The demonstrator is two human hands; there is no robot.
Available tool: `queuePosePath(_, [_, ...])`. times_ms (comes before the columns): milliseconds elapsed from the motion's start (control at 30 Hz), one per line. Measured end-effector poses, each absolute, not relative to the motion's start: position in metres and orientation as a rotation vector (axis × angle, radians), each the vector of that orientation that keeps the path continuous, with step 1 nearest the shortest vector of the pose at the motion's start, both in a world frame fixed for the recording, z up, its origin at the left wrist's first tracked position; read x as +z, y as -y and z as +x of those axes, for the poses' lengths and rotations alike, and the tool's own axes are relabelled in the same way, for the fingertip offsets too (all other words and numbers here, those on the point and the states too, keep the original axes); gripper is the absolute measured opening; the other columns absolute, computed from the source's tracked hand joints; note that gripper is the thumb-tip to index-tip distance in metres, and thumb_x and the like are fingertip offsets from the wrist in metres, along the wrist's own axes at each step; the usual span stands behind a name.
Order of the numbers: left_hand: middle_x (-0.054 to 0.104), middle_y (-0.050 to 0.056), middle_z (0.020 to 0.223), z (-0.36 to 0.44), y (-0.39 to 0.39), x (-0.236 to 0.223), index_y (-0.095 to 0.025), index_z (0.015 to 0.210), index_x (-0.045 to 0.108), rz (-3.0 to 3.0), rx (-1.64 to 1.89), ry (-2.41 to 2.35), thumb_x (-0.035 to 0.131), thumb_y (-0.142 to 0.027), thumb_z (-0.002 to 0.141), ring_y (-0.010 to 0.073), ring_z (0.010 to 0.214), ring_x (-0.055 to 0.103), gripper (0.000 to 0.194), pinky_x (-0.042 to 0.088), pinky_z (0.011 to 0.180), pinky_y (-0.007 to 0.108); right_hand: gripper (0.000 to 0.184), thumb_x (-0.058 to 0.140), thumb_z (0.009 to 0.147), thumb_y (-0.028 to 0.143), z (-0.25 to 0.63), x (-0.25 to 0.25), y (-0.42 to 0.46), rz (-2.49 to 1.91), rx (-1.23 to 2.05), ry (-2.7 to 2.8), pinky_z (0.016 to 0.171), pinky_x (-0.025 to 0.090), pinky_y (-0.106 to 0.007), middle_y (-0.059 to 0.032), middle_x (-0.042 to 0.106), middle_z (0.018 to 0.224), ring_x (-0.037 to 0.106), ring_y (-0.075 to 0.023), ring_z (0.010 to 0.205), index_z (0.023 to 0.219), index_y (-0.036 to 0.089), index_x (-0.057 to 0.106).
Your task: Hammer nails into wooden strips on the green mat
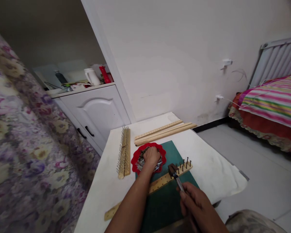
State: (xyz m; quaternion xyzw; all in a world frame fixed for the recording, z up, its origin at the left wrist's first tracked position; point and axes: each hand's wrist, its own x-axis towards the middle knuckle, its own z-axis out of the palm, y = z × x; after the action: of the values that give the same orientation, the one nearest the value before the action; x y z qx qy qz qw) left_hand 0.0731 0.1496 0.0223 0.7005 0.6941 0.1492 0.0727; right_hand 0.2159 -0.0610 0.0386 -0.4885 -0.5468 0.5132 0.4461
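My left hand (150, 156) reaches into a red scalloped dish (135, 159) filled with several loose nails, fingers curled down among them. My right hand (196, 204) is closed around the handle of a small hammer (174, 173), whose dark head rests by a wooden strip (160, 183). That strip lies diagonally across a green cutting mat (165, 204) and has several nails standing upright near its far end (184, 162).
A finished strip bristling with nails (124, 152) lies left of the dish. Three bare wooden strips (163, 130) rest at the table's far side. The white table (213, 168) stands by a floral curtain (26, 129), a white cabinet (97, 113) and a bed (269, 110).
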Motion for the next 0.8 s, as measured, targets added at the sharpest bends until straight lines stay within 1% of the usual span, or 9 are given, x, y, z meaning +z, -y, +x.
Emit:
queuePosePath(100, [0.061, 0.009, 0.060, 0.070, -0.152, 0.024, -0.012, 0.055, 0.057, 2.068, 0.504, -2.040, 0.054, -0.010, 0.063, 0.0210, 0.066, 0.059, 0.009, 0.036, 0.060, 0.028, 0.035, 0.037, 0.089, 0.052, 0.216, 0.039, 0.060, -1.217, 1.213, 1.354, 0.044, 0.035, -0.024, 0.0055, 0.055, 0.051, 0.047, -0.0122, 0.039, 0.077, 0.022, 0.050])
queuePosePath(167, [0.058, 0.006, 0.054, 0.066, -0.150, 0.026, -0.014, 0.050, 0.054, 2.053, 0.562, -1.984, 0.054, -0.010, 0.062, 0.0182, 0.061, 0.057, 0.012, 0.034, 0.057, 0.026, 0.035, 0.038, 0.088, 0.053, 0.217, 0.039, 0.060, -1.225, 1.191, 1.336, 0.045, 0.036, -0.024, 0.0054, 0.054, 0.050, 0.049, -0.0133, 0.043, 0.076, 0.023, 0.050])
queuePosePath(267, [0.058, 0.002, 0.053, 0.060, -0.142, 0.031, -0.016, 0.051, 0.052, 2.035, 0.678, -1.863, 0.053, -0.012, 0.062, 0.0146, 0.056, 0.054, 0.012, 0.033, 0.055, 0.024, 0.033, 0.038, 0.089, 0.052, 0.218, 0.039, 0.061, -1.220, 1.243, 1.310, 0.039, 0.030, -0.023, 0.0062, 0.055, 0.052, 0.042, -0.0099, 0.035, 0.078, 0.022, 0.049])
queuePosePath(333, [0.059, 0.001, 0.055, 0.056, -0.135, 0.033, -0.017, 0.054, 0.054, 2.009, 0.747, -1.765, 0.053, -0.015, 0.065, 0.0133, 0.055, 0.054, 0.010, 0.034, 0.054, 0.022, 0.033, 0.038, 0.089, 0.052, 0.218, 0.040, 0.061, -1.211, 1.297, 1.276, 0.035, 0.026, -0.022, 0.0067, 0.055, 0.053, 0.038, -0.0084, 0.031, 0.080, 0.022, 0.049])
queuePosePath(433, [0.060, -0.002, 0.053, 0.051, -0.122, 0.034, -0.018, 0.064, 0.056, 1.935, 0.806, -1.621, 0.050, -0.023, 0.071, 0.0119, 0.050, 0.055, 0.010, 0.037, 0.050, 0.020, 0.032, 0.039, 0.088, 0.053, 0.218, 0.043, 0.062, -1.220, 1.327, 1.217, 0.032, 0.025, -0.021, 0.0068, 0.053, 0.053, 0.038, -0.0087, 0.032, 0.084, 0.022, 0.049])
queuePosePath(500, [0.060, -0.003, 0.052, 0.048, -0.113, 0.033, -0.019, 0.071, 0.054, 1.886, 0.833, -1.554, 0.048, -0.028, 0.075, 0.0115, 0.047, 0.055, 0.012, 0.039, 0.047, 0.020, 0.033, 0.040, 0.087, 0.053, 0.217, 0.044, 0.062, -1.229, 1.330, 1.195, 0.031, 0.025, -0.020, 0.0069, 0.053, 0.054, 0.038, -0.0081, 0.032, 0.084, 0.022, 0.049])
queuePosePath(633, [0.057, -0.005, 0.053, 0.046, -0.092, 0.031, -0.019, 0.077, 0.049, 1.673, 0.962, -1.339, 0.052, -0.030, 0.074, 0.0113, 0.046, 0.056, 0.012, 0.041, 0.044, 0.019, 0.034, 0.040, 0.087, 0.054, 0.217, 0.044, 0.062, -1.209, 1.373, 1.172, 0.030, 0.022, -0.017, 0.0082, 0.053, 0.054, 0.034, -0.0047, 0.028, 0.081, 0.022, 0.046])
queuePosePath(733, [0.059, -0.005, 0.064, 0.047, -0.073, 0.031, -0.019, 0.087, 0.051, 1.550, 1.024, -1.204, 0.056, -0.029, 0.073, 0.0099, 0.047, 0.057, 0.019, 0.043, 0.046, 0.019, 0.035, 0.041, 0.086, 0.056, 0.217, 0.040, 0.060, -1.198, 1.404, 1.187, 0.028, 0.021, -0.017, 0.0090, 0.052, 0.053, 0.034, -0.0043, 0.025, 0.086, 0.022, 0.044])
queuePosePath(800, [0.059, -0.005, 0.065, 0.050, -0.059, 0.030, -0.018, 0.087, 0.052, 1.546, 0.999, -1.185, 0.056, -0.030, 0.074, 0.0099, 0.049, 0.058, 0.018, 0.043, 0.047, 0.019, 0.035, 0.041, 0.086, 0.056, 0.218, 0.038, 0.059, -1.195, 1.408, 1.197, 0.028, 0.021, -0.016, 0.0092, 0.052, 0.053, 0.034, -0.0044, 0.025, 0.089, 0.022, 0.043])
